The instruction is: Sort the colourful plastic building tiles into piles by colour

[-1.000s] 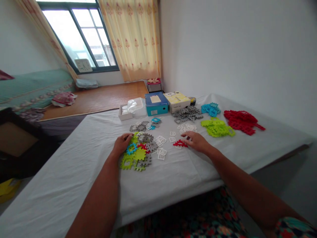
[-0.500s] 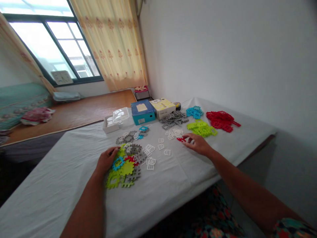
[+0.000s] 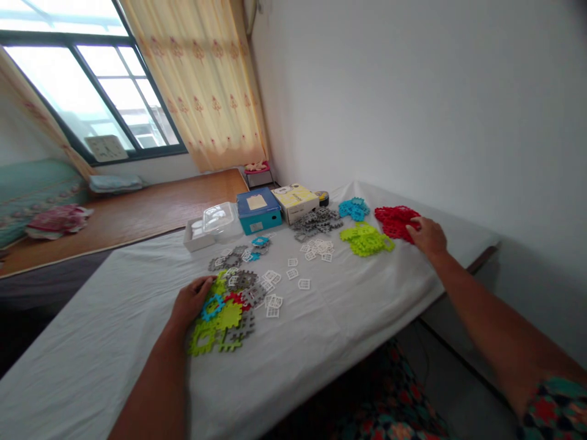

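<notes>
My left hand [image 3: 189, 304] lies flat and open on the left side of a mixed pile of green, grey, blue and red interlocking tiles [image 3: 232, 313] on the white cloth-covered table [image 3: 330, 330]. My right hand [image 3: 427, 236] is stretched far right, its curled fingers at the edge of the red tile pile [image 3: 392, 219], closed on a red tile. To the left of that pile lie a lime green pile [image 3: 364, 239], a blue pile [image 3: 353, 208] and a grey pile [image 3: 316, 221].
Small white window tiles [image 3: 316, 249] are scattered mid-table. A blue box [image 3: 258, 211], a yellow box [image 3: 296, 200] and a clear-lidded container [image 3: 215, 220] stand along the far edge. The wall runs close on the right; the table's right edge [image 3: 477, 256] is near my hand.
My right hand picked up a red tile from the table's middle and moved right to the red pile. My left hand stayed on the mixed pile. The view swung right.
</notes>
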Action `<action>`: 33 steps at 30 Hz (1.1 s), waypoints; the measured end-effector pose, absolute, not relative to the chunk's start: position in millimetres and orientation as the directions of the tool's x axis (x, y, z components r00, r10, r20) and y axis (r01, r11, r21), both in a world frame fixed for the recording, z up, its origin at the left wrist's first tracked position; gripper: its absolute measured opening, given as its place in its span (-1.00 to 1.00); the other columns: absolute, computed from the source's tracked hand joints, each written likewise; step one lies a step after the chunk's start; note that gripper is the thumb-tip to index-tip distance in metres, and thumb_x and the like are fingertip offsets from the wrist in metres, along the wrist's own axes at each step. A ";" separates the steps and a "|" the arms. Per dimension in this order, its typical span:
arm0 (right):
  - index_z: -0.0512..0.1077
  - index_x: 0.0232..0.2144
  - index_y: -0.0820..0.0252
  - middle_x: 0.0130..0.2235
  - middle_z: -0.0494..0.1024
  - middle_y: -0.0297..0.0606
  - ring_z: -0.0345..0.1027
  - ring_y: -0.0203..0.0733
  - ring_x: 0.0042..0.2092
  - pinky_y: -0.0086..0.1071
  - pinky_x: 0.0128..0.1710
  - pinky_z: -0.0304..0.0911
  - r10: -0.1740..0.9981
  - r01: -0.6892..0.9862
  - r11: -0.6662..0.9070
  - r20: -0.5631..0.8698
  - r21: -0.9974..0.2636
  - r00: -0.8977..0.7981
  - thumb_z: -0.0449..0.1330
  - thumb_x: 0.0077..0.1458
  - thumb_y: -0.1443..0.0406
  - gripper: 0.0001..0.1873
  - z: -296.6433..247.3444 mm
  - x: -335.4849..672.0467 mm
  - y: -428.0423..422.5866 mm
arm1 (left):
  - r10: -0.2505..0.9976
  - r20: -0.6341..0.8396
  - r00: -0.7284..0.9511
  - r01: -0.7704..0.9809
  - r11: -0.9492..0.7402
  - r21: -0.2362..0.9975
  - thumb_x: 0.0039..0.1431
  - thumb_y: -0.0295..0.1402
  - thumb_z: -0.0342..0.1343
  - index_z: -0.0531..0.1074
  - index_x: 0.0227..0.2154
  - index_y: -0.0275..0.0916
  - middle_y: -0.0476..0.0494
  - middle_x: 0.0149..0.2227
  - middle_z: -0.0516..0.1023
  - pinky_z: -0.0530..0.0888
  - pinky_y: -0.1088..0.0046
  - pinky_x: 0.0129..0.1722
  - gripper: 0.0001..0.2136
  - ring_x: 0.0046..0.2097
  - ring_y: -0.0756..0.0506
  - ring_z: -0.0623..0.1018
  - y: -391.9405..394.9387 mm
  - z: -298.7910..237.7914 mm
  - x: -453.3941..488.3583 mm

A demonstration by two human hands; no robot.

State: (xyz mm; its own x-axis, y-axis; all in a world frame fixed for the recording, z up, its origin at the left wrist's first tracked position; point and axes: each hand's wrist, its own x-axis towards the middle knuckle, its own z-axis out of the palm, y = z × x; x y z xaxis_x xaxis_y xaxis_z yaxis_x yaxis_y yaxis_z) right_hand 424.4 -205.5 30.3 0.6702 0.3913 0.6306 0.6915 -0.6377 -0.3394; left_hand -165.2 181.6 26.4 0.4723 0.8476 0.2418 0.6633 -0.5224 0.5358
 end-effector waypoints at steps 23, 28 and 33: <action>0.32 0.11 0.10 0.13 0.42 -0.15 0.23 0.01 0.10 -0.11 0.04 0.19 0.843 0.819 0.510 0.341 -0.262 -0.415 0.20 0.14 0.19 -0.52 64.3 28.8 -22.5 | 0.817 0.290 0.499 0.565 -0.560 0.606 0.18 -0.09 -0.10 0.56 -0.17 -0.26 -0.15 -0.14 0.62 0.43 0.39 -0.06 -0.57 -0.10 -0.14 0.56 171.3 18.5 -159.6; 0.43 -0.05 0.10 0.00 0.52 -0.18 0.30 0.04 0.01 -0.11 -0.03 0.21 0.884 0.866 0.448 0.254 -0.221 -0.393 0.21 0.11 0.11 -0.63 59.4 10.1 -14.9 | 0.827 0.277 0.489 0.571 -0.544 0.615 0.18 -0.11 -0.08 0.56 -0.17 -0.23 -0.12 -0.14 0.63 0.42 0.39 -0.04 -0.60 -0.10 -0.13 0.55 168.9 20.5 -158.4; 0.41 -0.02 0.14 0.00 0.51 -0.18 0.32 -0.03 0.02 -0.18 0.03 0.21 0.864 0.825 0.458 0.386 -0.331 -0.325 0.20 0.09 0.13 -0.59 65.3 27.1 -27.6 | 0.826 0.283 0.487 0.563 -0.545 0.621 0.17 -0.09 -0.07 0.57 -0.18 -0.23 -0.13 -0.14 0.63 0.43 0.38 -0.05 -0.59 -0.10 -0.14 0.56 171.5 18.2 -159.4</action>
State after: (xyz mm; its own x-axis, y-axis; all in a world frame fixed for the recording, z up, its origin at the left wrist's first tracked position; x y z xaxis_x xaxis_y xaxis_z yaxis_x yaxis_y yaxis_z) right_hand 27.1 -27.6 65.3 -0.3246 0.8637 0.3856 0.8249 0.4579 -0.3314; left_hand -159.4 171.5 18.2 0.4871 0.8262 0.2830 0.5630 -0.5448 0.6215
